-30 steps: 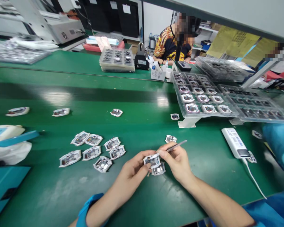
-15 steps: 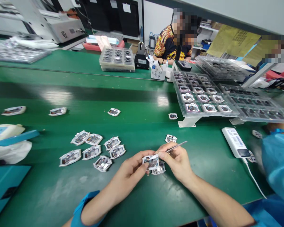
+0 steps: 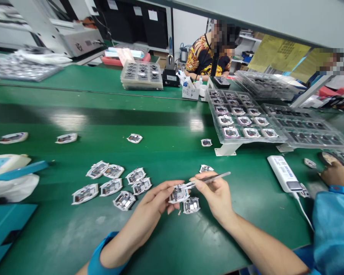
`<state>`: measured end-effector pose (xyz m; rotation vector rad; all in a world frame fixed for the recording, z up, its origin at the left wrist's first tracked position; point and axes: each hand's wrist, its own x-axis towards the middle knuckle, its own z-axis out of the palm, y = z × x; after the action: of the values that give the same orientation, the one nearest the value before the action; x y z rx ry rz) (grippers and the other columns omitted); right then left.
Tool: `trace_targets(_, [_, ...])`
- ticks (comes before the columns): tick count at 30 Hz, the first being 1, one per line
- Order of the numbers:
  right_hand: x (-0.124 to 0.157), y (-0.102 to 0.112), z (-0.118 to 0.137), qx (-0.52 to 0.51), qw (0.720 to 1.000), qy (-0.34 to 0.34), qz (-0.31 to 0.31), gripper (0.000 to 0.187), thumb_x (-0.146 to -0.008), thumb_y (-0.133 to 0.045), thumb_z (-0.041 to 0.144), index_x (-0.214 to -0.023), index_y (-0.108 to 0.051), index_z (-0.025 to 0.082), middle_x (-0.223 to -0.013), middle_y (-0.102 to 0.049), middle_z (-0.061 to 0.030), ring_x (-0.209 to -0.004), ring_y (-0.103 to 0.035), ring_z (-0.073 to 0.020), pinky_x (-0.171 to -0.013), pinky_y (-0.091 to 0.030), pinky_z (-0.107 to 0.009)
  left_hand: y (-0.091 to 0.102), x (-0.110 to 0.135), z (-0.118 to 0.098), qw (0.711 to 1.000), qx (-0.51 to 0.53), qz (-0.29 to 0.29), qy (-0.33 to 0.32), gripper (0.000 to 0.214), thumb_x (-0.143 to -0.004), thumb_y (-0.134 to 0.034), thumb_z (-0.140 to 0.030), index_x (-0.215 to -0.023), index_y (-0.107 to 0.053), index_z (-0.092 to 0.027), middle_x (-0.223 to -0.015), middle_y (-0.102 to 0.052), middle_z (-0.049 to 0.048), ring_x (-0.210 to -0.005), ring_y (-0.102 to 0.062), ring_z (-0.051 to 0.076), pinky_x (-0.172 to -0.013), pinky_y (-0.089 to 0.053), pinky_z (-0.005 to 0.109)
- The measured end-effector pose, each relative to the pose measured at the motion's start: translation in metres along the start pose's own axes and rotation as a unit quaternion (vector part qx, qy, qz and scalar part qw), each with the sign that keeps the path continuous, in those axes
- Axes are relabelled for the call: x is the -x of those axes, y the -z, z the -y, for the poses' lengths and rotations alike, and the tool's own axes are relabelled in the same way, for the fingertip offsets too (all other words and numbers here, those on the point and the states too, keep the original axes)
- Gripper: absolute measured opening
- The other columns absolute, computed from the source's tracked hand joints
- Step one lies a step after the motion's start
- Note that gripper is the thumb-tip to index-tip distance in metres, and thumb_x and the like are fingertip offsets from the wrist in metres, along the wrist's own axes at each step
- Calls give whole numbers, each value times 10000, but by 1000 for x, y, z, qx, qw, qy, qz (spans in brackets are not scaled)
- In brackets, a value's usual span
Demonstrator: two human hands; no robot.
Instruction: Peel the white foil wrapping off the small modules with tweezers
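Over table (image 3: 172, 152) | left hand (image 3: 156, 198) grip pinching module (image 3: 178, 193) | right hand (image 3: 216, 196) grip clamping tweezers (image 3: 215, 177)

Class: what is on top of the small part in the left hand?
The tip of the tweezers, held in the right hand, touches the small part. The left hand hides its underside.

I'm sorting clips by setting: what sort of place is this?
Most likely an electronics assembly line: a long green workbench, clear trays of small modules, and tweezers at a module held in the left hand.
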<state>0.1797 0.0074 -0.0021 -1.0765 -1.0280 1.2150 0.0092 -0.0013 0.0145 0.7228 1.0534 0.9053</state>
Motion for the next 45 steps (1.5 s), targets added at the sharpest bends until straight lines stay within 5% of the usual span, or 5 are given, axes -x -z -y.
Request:
trace_targets(15, [4,-3,-5,2,999,23,41,97,-774,-763,270,-792,-707,194,-755,-750,-31,-675,-690,-165,-637,-557,-274,-6,1,4,997,-63,8,-33,275,-823,-650,-448,-830,-669,-174,-668,-602,-15,-600,-516,136,-520,-380,227])
trace_targets(19, [5,-2,1,41,988,128,81,49,-791,-747,194,-817,-719,224,-806,-759,-40,-767,-707,-198,-725,-565,-339,-4,-1,3,998,-59,-1,-17,290,-791,-677,-455,-847,-669,-170,-643,-596,-28,-573,-504,121,-499,-352,206])
trace_targets(23, [4,1,11,124,947,270,120,92,-808,-715,167,-837,-726,254,-809,-781,-43,-765,-712,-229,-744,-549,-407,-3,0,1,998,-67,-9,6,309,-771,-686,-472,-840,-660,-172,-601,-575,-44,-543,-476,108,-504,-346,198])
trace_targets(26, [3,2,13,161,928,307,135,90,-827,-678,180,-824,-720,260,-802,-787,-36,-744,-718,-232,-723,-543,-419,-3,0,0,997,-78,-15,24,317,-755,-691,-483,-835,-656,-178,-599,-570,-48,-547,-479,113,-509,-351,200])
trace_targets(45, [5,0,6,60,984,117,116,19,-864,-673,215,-847,-680,211,-833,-739,-39,-704,-706,-168,-647,-578,-296,-2,0,4,995,-96,4,33,321,-795,-642,-483,-875,-645,-173,-641,-573,-38,-588,-492,115,-547,-358,210])
